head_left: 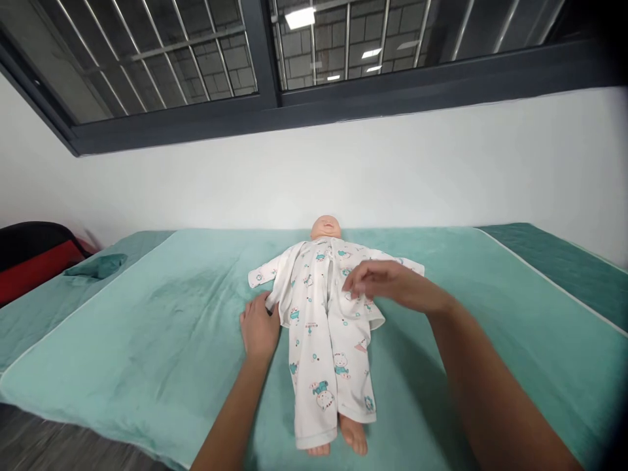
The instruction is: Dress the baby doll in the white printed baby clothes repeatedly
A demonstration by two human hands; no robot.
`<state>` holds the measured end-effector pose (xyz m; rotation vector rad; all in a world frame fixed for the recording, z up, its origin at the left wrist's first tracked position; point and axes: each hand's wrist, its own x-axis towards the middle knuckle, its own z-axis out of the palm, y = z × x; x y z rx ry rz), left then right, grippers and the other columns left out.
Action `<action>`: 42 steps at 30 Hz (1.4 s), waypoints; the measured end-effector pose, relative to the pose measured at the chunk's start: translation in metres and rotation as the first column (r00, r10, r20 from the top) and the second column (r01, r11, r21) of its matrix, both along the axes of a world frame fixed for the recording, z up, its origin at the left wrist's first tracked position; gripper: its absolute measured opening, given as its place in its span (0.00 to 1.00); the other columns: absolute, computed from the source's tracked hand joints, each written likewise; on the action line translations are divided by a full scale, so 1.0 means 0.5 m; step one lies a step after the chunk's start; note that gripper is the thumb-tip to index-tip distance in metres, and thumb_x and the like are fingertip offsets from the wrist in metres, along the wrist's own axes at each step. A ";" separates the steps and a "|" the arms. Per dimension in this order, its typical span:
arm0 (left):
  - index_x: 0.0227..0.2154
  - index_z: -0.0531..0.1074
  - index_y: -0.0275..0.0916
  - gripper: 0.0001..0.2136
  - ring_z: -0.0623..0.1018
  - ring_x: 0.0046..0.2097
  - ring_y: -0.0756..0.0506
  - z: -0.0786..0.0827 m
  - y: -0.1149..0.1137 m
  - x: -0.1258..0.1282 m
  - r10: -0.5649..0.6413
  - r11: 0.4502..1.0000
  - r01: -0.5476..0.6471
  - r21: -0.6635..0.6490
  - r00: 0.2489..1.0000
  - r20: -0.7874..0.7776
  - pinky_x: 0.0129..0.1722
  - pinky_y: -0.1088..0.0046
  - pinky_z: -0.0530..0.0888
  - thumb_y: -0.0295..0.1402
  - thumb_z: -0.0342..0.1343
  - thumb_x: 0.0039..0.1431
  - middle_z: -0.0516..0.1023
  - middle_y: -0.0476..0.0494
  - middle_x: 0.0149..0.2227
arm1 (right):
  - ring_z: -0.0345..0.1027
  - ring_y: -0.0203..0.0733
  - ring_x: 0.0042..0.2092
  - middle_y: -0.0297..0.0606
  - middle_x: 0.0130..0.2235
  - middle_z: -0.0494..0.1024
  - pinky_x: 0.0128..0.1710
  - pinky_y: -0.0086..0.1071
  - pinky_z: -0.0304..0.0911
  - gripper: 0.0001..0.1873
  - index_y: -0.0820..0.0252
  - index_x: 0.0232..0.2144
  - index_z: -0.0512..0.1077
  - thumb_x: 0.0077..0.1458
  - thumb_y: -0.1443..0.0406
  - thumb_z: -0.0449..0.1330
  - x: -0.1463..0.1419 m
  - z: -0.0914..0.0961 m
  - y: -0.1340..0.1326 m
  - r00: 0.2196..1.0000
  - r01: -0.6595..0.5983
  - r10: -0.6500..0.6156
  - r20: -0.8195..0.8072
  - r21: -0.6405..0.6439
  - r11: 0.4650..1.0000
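Note:
A baby doll (pixel 326 227) lies on its back on a teal blanket (pixel 171 314), head toward the wall. It wears a white printed romper (pixel 324 327), and its bare feet stick out at the near end. My left hand (pixel 258 329) rests beside the doll's waist, fingers pinched on the romper's left flap. My right hand (pixel 387 285) hovers over the doll's chest with its fingers bent together; it is slightly blurred, and a thin tie of the romper may be in them.
A darker teal sheet (pixel 564 261) shows under the blanket at both sides. A small folded teal cloth (pixel 98 265) lies at far left, near a red and black object (pixel 29 258). A white wall and barred window stand behind.

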<state>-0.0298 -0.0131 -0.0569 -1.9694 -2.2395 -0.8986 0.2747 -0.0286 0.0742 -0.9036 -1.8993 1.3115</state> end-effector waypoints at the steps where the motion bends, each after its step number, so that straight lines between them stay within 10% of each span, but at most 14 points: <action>1: 0.51 0.69 0.40 0.16 0.73 0.52 0.36 0.000 0.000 0.000 -0.006 1.000 0.006 0.007 1.000 0.014 0.50 0.58 0.64 0.35 0.48 0.61 0.77 0.39 0.49 | 0.71 0.40 0.38 0.40 0.41 0.79 0.33 0.33 0.62 0.13 0.58 0.33 0.73 0.57 0.55 0.57 -0.005 0.004 0.020 0.995 0.091 -0.090 -0.044 0.017 0.996; 4: 0.50 0.69 0.41 0.16 0.75 0.48 0.39 -0.003 -0.002 0.000 -0.026 0.999 0.024 0.025 0.997 0.079 0.50 0.58 0.65 0.32 0.47 0.61 0.78 0.41 0.46 | 0.69 0.37 0.33 0.37 0.35 0.78 0.31 0.32 0.59 0.14 0.58 0.31 0.71 0.58 0.54 0.55 -0.042 -0.005 0.093 0.929 0.370 -0.366 -0.060 0.077 0.926; 10: 0.46 0.69 0.40 0.12 0.74 0.43 0.43 -0.005 -0.009 0.001 -0.180 0.978 0.138 0.156 0.937 0.300 0.43 0.65 0.70 0.32 0.47 0.62 0.74 0.42 0.42 | 0.63 0.39 0.29 0.30 0.25 0.71 0.31 0.33 0.53 0.11 0.55 0.25 0.65 0.57 0.58 0.53 -0.146 -0.090 0.174 0.633 0.716 -0.772 0.057 0.337 0.612; 14: 0.41 0.70 0.41 0.08 0.73 0.42 0.45 0.060 -0.022 0.041 -0.304 0.934 0.163 0.319 0.832 0.464 0.42 0.68 0.70 0.29 0.47 0.62 0.72 0.45 0.40 | 0.64 0.38 0.30 0.29 0.26 0.71 0.32 0.32 0.55 0.08 0.54 0.29 0.66 0.56 0.58 0.54 -0.147 -0.117 0.173 0.641 0.739 -0.768 -0.011 0.278 0.613; 17: 0.38 0.70 0.42 0.09 0.72 0.42 0.45 0.140 -0.039 0.099 -0.527 0.804 0.345 0.485 0.791 0.311 0.42 0.67 0.69 0.25 0.47 0.61 0.71 0.45 0.38 | 0.66 0.38 0.30 0.29 0.28 0.72 0.32 0.31 0.57 0.08 0.54 0.31 0.67 0.54 0.57 0.57 -0.123 -0.117 0.179 0.651 0.750 -0.758 -0.038 0.186 0.635; 20: 0.38 0.71 0.40 0.12 0.71 0.40 0.44 0.192 -0.053 0.144 -0.784 0.607 0.762 0.225 0.620 0.014 0.39 0.66 0.68 0.21 0.46 0.57 0.72 0.43 0.37 | 0.65 0.37 0.30 0.30 0.30 0.73 0.32 0.31 0.58 0.09 0.54 0.32 0.67 0.53 0.56 0.58 -0.108 -0.115 0.188 0.641 0.760 -0.767 -0.034 0.163 0.629; 23: 0.39 0.71 0.39 0.12 0.71 0.39 0.43 0.198 -0.054 0.147 -0.868 0.497 0.866 -0.054 0.495 -0.041 0.39 0.64 0.67 0.22 0.46 0.58 0.73 0.42 0.37 | 0.64 0.37 0.29 0.31 0.30 0.73 0.32 0.32 0.57 0.14 0.55 0.31 0.67 0.53 0.52 0.58 -0.106 -0.113 0.191 0.659 0.741 -0.752 0.011 0.163 0.651; 26: 0.40 0.72 0.40 0.09 0.73 0.38 0.46 0.191 -0.024 0.124 -0.798 0.562 0.827 0.005 0.541 0.266 0.39 0.69 0.69 0.28 0.47 0.64 0.75 0.44 0.36 | 0.64 0.39 0.32 0.33 0.31 0.72 0.33 0.33 0.56 0.18 0.55 0.30 0.66 0.50 0.48 0.59 -0.113 -0.110 0.190 0.668 0.713 -0.739 0.087 0.212 0.669; 32: 0.39 0.76 0.41 0.10 0.75 0.38 0.47 0.210 0.152 0.134 -0.404 0.908 0.404 0.106 0.783 0.474 0.39 0.72 0.69 0.36 0.51 0.62 0.78 0.46 0.39 | 0.64 0.42 0.34 0.34 0.32 0.72 0.33 0.34 0.55 0.15 0.54 0.31 0.64 0.53 0.50 0.57 -0.117 -0.104 0.192 0.641 0.708 -0.750 0.162 0.251 0.660; 42: 0.24 0.74 0.41 0.11 0.73 0.30 0.46 0.200 0.277 0.207 -0.401 0.893 0.443 -0.081 0.864 0.304 0.30 0.70 0.63 0.36 0.52 0.58 0.76 0.45 0.27 | 0.64 0.46 0.33 0.40 0.32 0.73 0.31 0.35 0.54 0.16 0.54 0.28 0.64 0.53 0.50 0.57 -0.131 -0.104 0.215 0.555 0.740 -0.795 0.244 0.292 0.606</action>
